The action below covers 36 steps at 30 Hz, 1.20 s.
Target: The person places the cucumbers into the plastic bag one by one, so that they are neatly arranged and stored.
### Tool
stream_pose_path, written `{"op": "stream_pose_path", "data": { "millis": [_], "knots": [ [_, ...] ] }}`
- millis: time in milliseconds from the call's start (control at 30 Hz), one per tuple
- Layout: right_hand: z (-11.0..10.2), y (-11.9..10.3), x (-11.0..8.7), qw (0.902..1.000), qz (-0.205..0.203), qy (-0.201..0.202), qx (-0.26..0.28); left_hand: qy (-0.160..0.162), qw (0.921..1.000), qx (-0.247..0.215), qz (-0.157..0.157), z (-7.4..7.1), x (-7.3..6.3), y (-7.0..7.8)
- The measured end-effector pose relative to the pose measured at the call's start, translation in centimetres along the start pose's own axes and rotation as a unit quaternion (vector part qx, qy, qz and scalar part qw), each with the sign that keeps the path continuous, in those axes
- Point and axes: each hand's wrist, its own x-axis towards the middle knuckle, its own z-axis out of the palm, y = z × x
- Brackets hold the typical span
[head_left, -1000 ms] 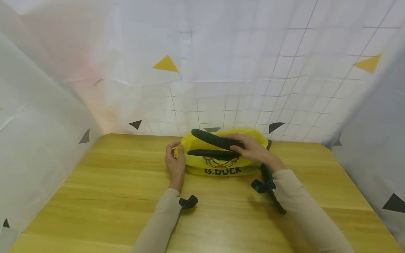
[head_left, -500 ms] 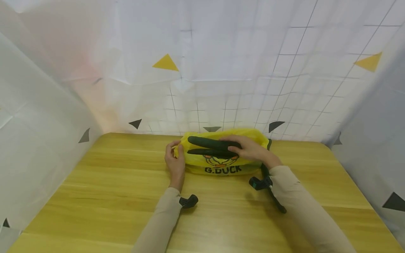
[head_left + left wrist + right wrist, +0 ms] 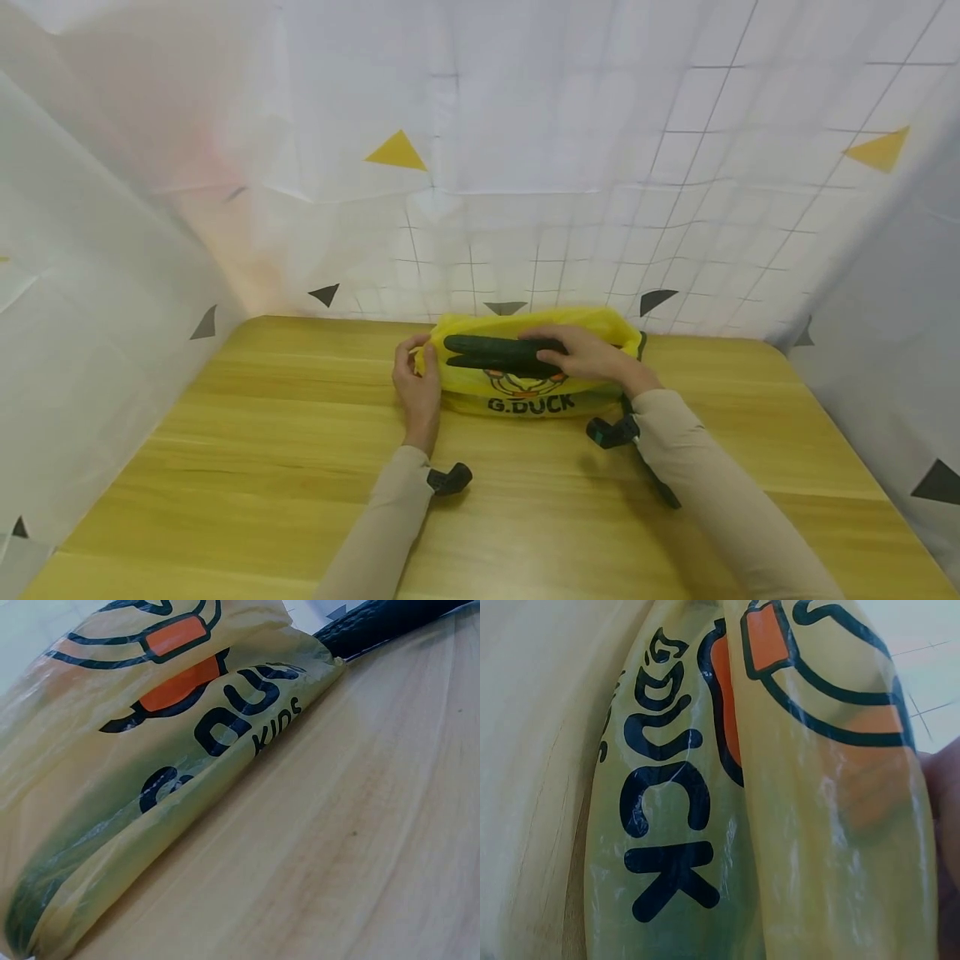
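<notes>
A yellow plastic bag [image 3: 465,385] with a printed duck and lettering lies on its side at the back of the table, its mouth spread. At its left end my left hand [image 3: 417,387] pinches the bag's edge between thumb and fingers. My right hand [image 3: 585,354] grips a dark green cucumber [image 3: 483,343] at the mouth. Just below it lies a second cucumber [image 3: 480,363], nearly parallel; whether the hand also holds that one I cannot tell. Through the thin plastic, the left wrist view shows a long green shape low in the bag. The right fingertips are partly hidden.
Another cucumber [image 3: 660,483] lies on the wooden table [image 3: 300,467] under my right forearm, mostly hidden. A dark green end [image 3: 642,343] shows at the bag's right side. White patterned sheeting [image 3: 510,167] stands behind the table and at both sides.
The upper cucumber's left end has come down from a tilt, and it now lies close along the lower one. My right hand has sunk slightly to the left. The left hand stays put.
</notes>
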Motion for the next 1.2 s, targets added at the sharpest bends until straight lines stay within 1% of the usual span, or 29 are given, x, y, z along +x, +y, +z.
{"op": "stream_pose_path", "data": {
  "millis": [200,400,533,667,767,1000,1133,1200],
  "knots": [
    [0.1,0.2,0.4,0.9999,0.008,-0.01,-0.001,0.001,1.0,0.0,0.005,0.0,0.0,-0.1],
    [0.2,0.6,0.4,0.9995,0.018,-0.025,-0.003,-0.001,1.0,-0.001,-0.003,0.0,-0.1,0.0],
    [0.0,0.4,0.7,0.9989,0.027,-0.039,0.002,0.004,0.9999,-0.008,0.005,0.1,0.0,0.1],
    [0.0,0.3,0.8,0.9985,0.024,-0.048,0.004,0.008,0.9998,-0.013,0.013,0.1,0.1,0.0],
    [0.1,0.3,0.9,0.9985,0.019,-0.051,0.002,0.008,0.9998,-0.012,0.01,0.1,0.0,0.0],
    [0.1,0.7,1.3,0.9984,0.027,-0.049,0.007,0.009,0.9999,-0.009,0.004,0.1,0.0,0.3],
    [0.2,0.9,1.6,0.9981,0.035,-0.048,0.014,0.009,0.9999,-0.015,0.001,0.1,0.1,-0.1],
    [0.2,1.0,1.6,0.9981,0.038,-0.046,0.015,0.011,0.9997,-0.021,0.001,0.2,0.3,-0.7]
  ]
}}
